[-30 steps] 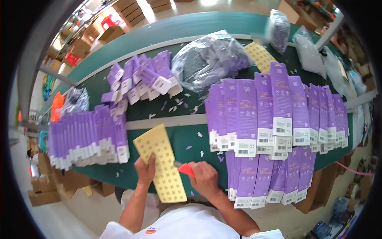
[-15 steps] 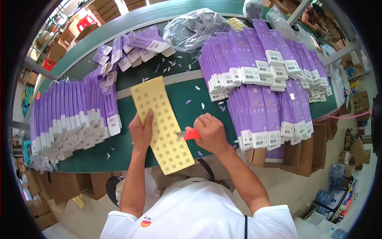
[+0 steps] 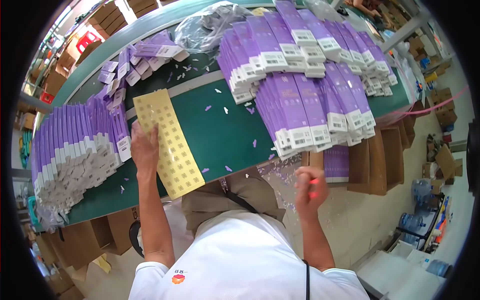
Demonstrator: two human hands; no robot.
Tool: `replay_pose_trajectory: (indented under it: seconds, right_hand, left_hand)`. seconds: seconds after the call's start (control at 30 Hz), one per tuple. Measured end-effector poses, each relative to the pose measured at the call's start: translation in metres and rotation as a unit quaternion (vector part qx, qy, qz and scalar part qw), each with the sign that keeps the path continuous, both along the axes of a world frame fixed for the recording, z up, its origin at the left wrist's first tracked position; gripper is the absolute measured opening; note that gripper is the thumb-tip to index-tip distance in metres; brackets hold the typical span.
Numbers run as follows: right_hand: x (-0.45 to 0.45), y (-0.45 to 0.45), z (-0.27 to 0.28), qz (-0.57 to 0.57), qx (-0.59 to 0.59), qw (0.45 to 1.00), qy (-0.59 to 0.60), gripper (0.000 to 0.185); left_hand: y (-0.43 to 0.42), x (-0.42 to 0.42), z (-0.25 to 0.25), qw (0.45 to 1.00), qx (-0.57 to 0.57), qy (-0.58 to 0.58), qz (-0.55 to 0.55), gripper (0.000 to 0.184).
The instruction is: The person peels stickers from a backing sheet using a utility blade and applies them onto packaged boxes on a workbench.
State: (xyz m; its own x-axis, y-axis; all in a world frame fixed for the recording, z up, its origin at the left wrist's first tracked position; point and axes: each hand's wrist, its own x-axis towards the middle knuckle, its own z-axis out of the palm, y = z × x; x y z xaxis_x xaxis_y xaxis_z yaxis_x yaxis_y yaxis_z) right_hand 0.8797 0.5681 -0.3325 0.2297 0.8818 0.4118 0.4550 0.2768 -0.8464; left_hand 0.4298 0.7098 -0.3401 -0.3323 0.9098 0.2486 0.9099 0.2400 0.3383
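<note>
My left hand [image 3: 145, 145] grips the left edge of a yellow sheet [image 3: 171, 150] printed with rows of small dark marks, the thumb lying on its face. The sheet lies slanted at the table's front edge, its lower end over my lap. Off to the right, past the table edge, my right hand [image 3: 311, 189] is closed on a red-handled tool [image 3: 314, 188]; its tip is hidden or blurred. Purple and white boxes [image 3: 300, 100] are piled right of the sheet, and another row of them [image 3: 75, 145] stands to its left.
The green table [image 3: 215, 135] bears small paper scraps. A clear plastic bag [image 3: 205, 27] lies at the back, near more flat purple boxes [image 3: 155, 50]. Cardboard boxes [image 3: 372, 165] stand below the table at right. Part of another person [image 3: 367, 6] shows at the top right.
The view has shifted rightward and down. My right hand with the red tool has moved away from the sheet, rightward past the table edge. My left hand still holds the sheet.
</note>
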Motion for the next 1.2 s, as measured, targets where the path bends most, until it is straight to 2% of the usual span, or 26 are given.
replay_pose_trajectory:
  seconds: [0.07, 0.1, 0.2, 0.23, 0.27, 0.3, 0.33, 0.37, 0.4, 0.43, 0.47, 0.57, 0.63, 0.67, 0.7, 0.8, 0.83, 0.93, 1.1, 1.17, 1.2]
  right_hand:
    - [0.018, -0.007, -0.015, -0.060, -0.098, 0.989, 0.090, 0.024]
    - [0.024, -0.007, -0.020, -0.086, -0.144, 0.977, 0.134, 0.026]
    - [0.018, -0.001, -0.035, -0.092, -0.104, 0.975, 0.171, 0.033]
    - [0.013, 0.006, -0.035, -0.085, -0.097, 0.973, 0.192, 0.036]
    - [0.005, 0.014, -0.034, -0.076, -0.090, 0.970, 0.211, 0.041]
    - [-0.002, 0.018, -0.033, -0.066, -0.085, 0.967, 0.229, 0.047]
    - [-0.008, 0.020, -0.033, -0.071, -0.076, 0.965, 0.239, 0.048]
    - [-0.013, 0.021, -0.034, -0.075, -0.067, 0.963, 0.248, 0.050]
    - [-0.019, 0.023, -0.035, -0.078, -0.058, 0.961, 0.258, 0.051]
    - [-0.026, 0.021, -0.034, -0.084, -0.060, 0.952, 0.287, 0.053]
    - [-0.027, 0.021, -0.036, -0.085, -0.056, 0.958, 0.267, 0.053]
    - [-0.036, 0.024, -0.044, -0.086, -0.036, 0.978, 0.188, 0.055]
    - [-0.043, 0.017, -0.053, -0.053, -0.059, 0.980, 0.181, 0.055]
    - [-0.046, 0.013, -0.057, -0.036, -0.071, 0.981, 0.177, 0.055]
    - [-0.054, 0.010, -0.055, -0.008, -0.036, 0.993, 0.114, 0.051]
    - [-0.039, -0.003, -0.044, 0.085, -0.064, 0.994, -0.038, 0.043]
    - [-0.031, -0.007, -0.041, 0.047, -0.088, 0.993, 0.071, 0.037]
    - [-0.004, -0.001, -0.040, -0.092, -0.058, 0.982, 0.152, 0.038]
    - [-0.010, 0.024, -0.032, -0.064, -0.100, 0.963, 0.241, 0.045]
    - [-0.017, 0.029, -0.025, -0.056, -0.152, 0.947, 0.277, 0.048]
    - [-0.017, 0.031, -0.026, -0.044, -0.168, 0.954, 0.243, 0.048]
  left_hand:
    - [-0.001, 0.014, -0.001, 0.987, 0.081, 0.137, 0.026, 0.066]
    - [0.000, 0.018, 0.002, 0.980, 0.071, 0.177, 0.053, 0.067]
    - [-0.008, 0.066, 0.040, 0.977, 0.114, 0.182, 0.000, 0.067]
    - [-0.008, 0.082, 0.038, 0.974, 0.168, 0.117, -0.093, 0.065]
    - [-0.017, 0.124, 0.047, 0.972, 0.114, -0.168, -0.115, 0.060]
    - [-0.020, 0.160, 0.033, 0.866, 0.091, -0.459, -0.178, 0.063]
    - [-0.023, 0.188, 0.034, 0.816, -0.016, -0.540, -0.208, 0.073]
    - [-0.026, 0.220, 0.022, 0.781, -0.083, -0.593, -0.175, 0.088]
    - [-0.033, 0.255, 0.041, 0.753, -0.104, -0.625, -0.175, 0.091]
    - [-0.031, 0.271, 0.023, 0.730, -0.083, -0.639, -0.226, 0.102]
    - [-0.027, 0.286, 0.032, 0.701, -0.071, -0.667, -0.243, 0.102]
    - [-0.019, 0.303, 0.029, 0.727, -0.047, -0.636, -0.255, 0.111]
    - [-0.023, 0.306, 0.046, 0.761, -0.061, -0.598, -0.243, 0.116]
    - [-0.023, 0.303, 0.046, 0.758, -0.072, -0.603, -0.239, 0.118]
    - [-0.021, 0.296, 0.047, 0.754, -0.083, -0.607, -0.237, 0.120]
    - [-0.022, 0.275, 0.054, 0.740, -0.151, -0.617, -0.221, 0.122]
    - [-0.021, 0.270, 0.054, 0.745, -0.153, -0.610, -0.221, 0.122]
    - [-0.020, 0.271, 0.053, 0.748, -0.157, -0.606, -0.223, 0.123]
    - [-0.010, 0.277, 0.048, 0.717, -0.186, -0.636, -0.217, 0.126]
    - [-0.011, 0.279, 0.053, 0.741, -0.183, -0.608, -0.220, 0.126]
    - [-0.011, 0.279, 0.055, 0.752, -0.181, -0.595, -0.220, 0.126]
